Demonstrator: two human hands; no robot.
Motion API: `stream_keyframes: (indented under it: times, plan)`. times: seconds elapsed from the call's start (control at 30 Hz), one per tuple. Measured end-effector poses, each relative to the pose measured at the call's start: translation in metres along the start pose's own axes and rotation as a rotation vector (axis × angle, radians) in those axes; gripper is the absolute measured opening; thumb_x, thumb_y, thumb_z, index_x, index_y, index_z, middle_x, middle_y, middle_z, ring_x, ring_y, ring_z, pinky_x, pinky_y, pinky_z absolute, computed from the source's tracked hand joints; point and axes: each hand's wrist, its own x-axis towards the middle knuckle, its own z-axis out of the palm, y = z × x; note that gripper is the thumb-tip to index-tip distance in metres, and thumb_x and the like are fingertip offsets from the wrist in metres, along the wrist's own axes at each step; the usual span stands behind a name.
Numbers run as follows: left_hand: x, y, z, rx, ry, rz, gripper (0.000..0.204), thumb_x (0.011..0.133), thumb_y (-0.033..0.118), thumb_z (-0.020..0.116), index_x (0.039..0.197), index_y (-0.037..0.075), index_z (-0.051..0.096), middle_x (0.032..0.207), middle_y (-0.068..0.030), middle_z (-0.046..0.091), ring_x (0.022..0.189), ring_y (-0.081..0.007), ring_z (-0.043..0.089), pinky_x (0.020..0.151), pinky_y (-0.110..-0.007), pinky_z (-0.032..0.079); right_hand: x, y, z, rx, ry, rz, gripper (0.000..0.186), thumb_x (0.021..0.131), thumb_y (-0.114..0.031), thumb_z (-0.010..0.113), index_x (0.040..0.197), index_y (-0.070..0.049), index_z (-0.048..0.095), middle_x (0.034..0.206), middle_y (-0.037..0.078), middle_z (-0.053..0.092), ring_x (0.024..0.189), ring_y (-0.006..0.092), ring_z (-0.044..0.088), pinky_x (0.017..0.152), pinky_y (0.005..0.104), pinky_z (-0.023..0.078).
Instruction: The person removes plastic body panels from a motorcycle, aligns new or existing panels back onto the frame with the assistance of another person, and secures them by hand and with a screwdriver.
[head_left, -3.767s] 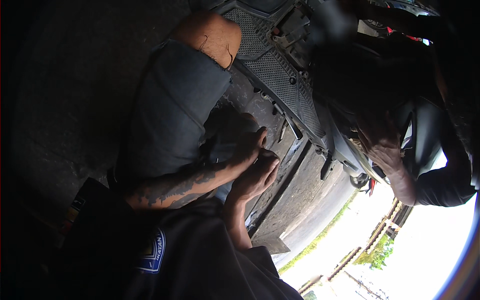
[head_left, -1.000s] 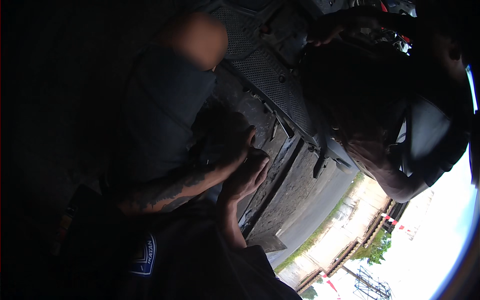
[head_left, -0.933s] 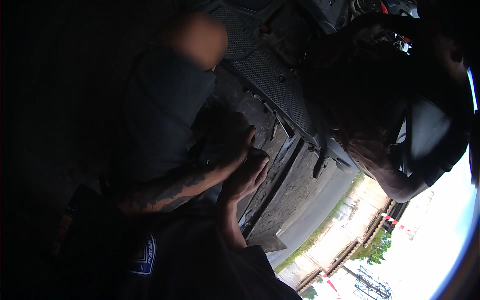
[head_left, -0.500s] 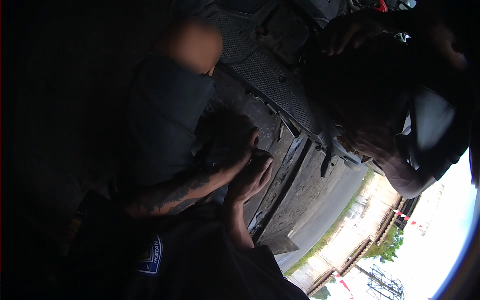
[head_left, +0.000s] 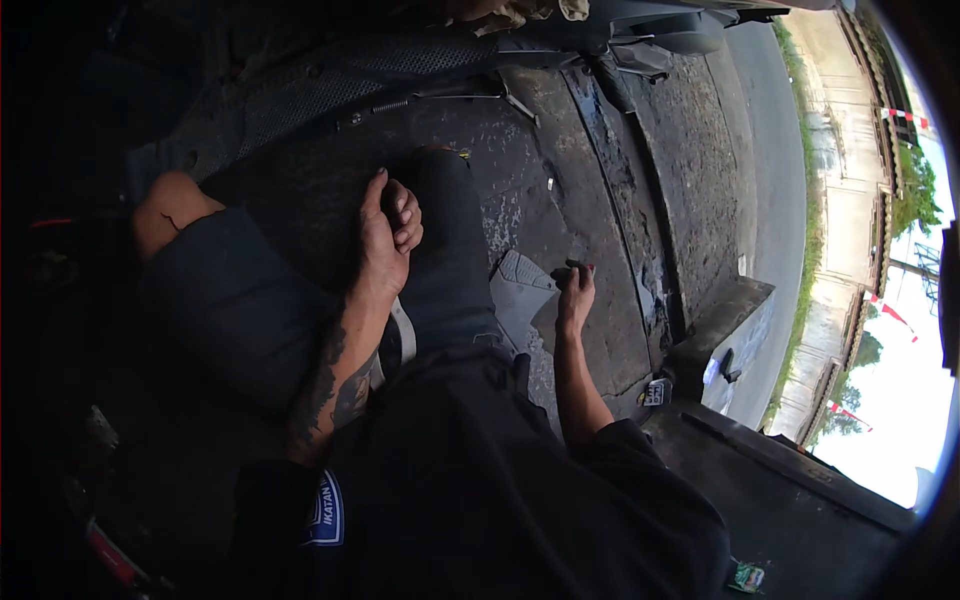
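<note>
My left hand (head_left: 390,225) is raised over my dark-clothed right thigh, palm side up. Its fingers curl inward and the thumb sticks up; whatever may lie inside the curl is hidden. Lower down to the right, my right hand (head_left: 577,298) reaches to the dark, worn floor (head_left: 610,320), fingertips pinched together. A small dark bit shows by those fingertips, too small to name. Beside this hand lies a flat grey piece (head_left: 520,290) with a ribbed end. The two hands are well apart.
A scooter's textured black footboard panel (head_left: 270,115) runs across the upper left, with a metal stand and spring (head_left: 465,96) below it. A tiny white piece (head_left: 549,184) lies on the floor. Dark metal box-like furniture (head_left: 770,480) stands lower right. Beyond are a road (head_left: 770,180) and a wall.
My view has swung round. My hands, which were together, have parted, the right one going down toward the floor. The other person's arms on the right are now mostly out of view.
</note>
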Motion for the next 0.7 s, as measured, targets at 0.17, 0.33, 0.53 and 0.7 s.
stream_keyframes:
  times: [0.17, 0.33, 0.53, 0.7]
  plan:
    - [0.007, -0.011, -0.009, 0.071, -0.005, -0.042, 0.035, 0.099, 0.033, 0.041, 0.074, 0.01, 0.051, 0.05, 0.004, 0.035, 0.036, -0.0048, 0.027, 0.034, -0.019, 0.021, -0.038, 0.141, -0.027, -0.55, 0.126, 0.241, 0.045, 0.086, -0.034, 0.059, 0.115, 0.001, 0.056, 0.103, 0.024, 0.062, 0.097, 0.0368, 0.06, 0.084, 0.041, 0.047]
    - [0.011, -0.014, -0.028, 0.138, -0.057, -0.036, 0.027, 0.101, 0.022, 0.037, 0.112, 0.004, 0.053, 0.055, 0.0037, 0.035, 0.042, -0.0044, 0.03, 0.036, -0.019, 0.023, -0.072, 0.151, 0.028, -0.739, 0.059, 0.607, 0.081, 0.072, -0.057, 0.069, 0.129, -0.004, 0.046, 0.127, 0.023, 0.045, 0.123, 0.042, 0.039, 0.097, 0.0526, 0.038]
    - [0.009, -0.022, -0.021, 0.184, -0.02, -0.114, 0.023, 0.1, 0.016, 0.04, 0.116, 0.005, 0.053, 0.062, 0.0026, 0.038, 0.048, -0.0048, 0.033, 0.039, -0.018, 0.025, -0.067, 0.126, 0.037, -0.731, 0.055, 0.583, 0.091, 0.059, -0.063, 0.076, 0.118, 0.001, 0.052, 0.115, 0.024, 0.057, 0.11, 0.0406, 0.053, 0.093, 0.0491, 0.043]
    - [0.0, -0.014, -0.016, 0.179, -0.064, -0.119, 0.027, 0.1, 0.014, 0.037, 0.121, 0.005, 0.051, 0.066, 0.0027, 0.042, 0.051, -0.0034, 0.037, 0.039, -0.016, 0.027, -0.062, 0.107, 0.015, -0.213, -0.112, 0.213, 0.065, 0.081, -0.038, 0.07, 0.116, 0.014, 0.052, 0.112, 0.029, 0.06, 0.105, 0.0359, 0.059, 0.092, 0.0375, 0.043]
